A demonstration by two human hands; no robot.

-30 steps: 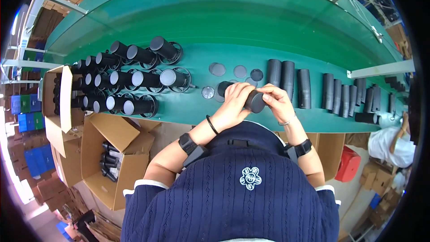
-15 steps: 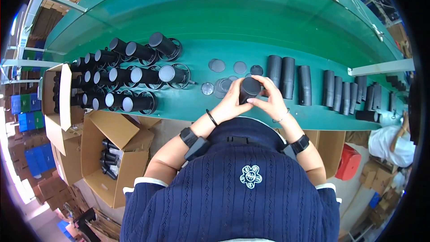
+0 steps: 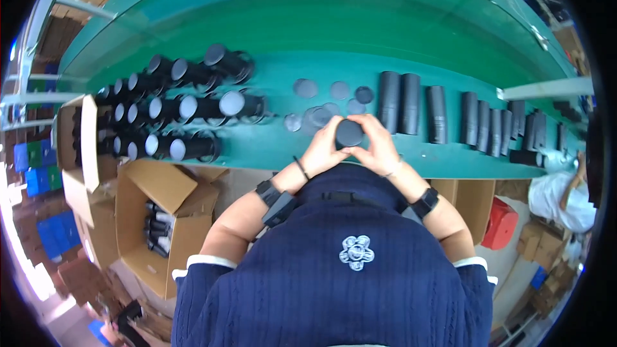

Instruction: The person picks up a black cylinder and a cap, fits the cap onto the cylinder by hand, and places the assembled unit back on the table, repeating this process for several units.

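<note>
My left hand [image 3: 323,152] and my right hand [image 3: 378,149] are both wrapped around a black cylinder [image 3: 349,133], close to the front edge of the bench. Its round dark end faces up toward me; the lower part is hidden by my fingers. Just beyond my left hand lie several loose round discs [image 3: 339,90], grey to black, some overlapping. Two tall black tubes [image 3: 389,103] stand past my right hand, with another ribbed black tube [image 3: 437,115] to their right.
Rows of black cylinders with pale round ends and ring-shaped bases [image 3: 232,104] fill the left of the green bench [image 3: 270,148]. More black tubes [image 3: 495,132] stand at right. Open cardboard boxes [image 3: 143,257] sit below left; a red stool [image 3: 500,223] and another person [image 3: 562,202] are at right.
The cylinder has tipped so that its round end shows more fully and less of its side is visible. Both hands keep hold of it. The whole view has shifted slightly.
</note>
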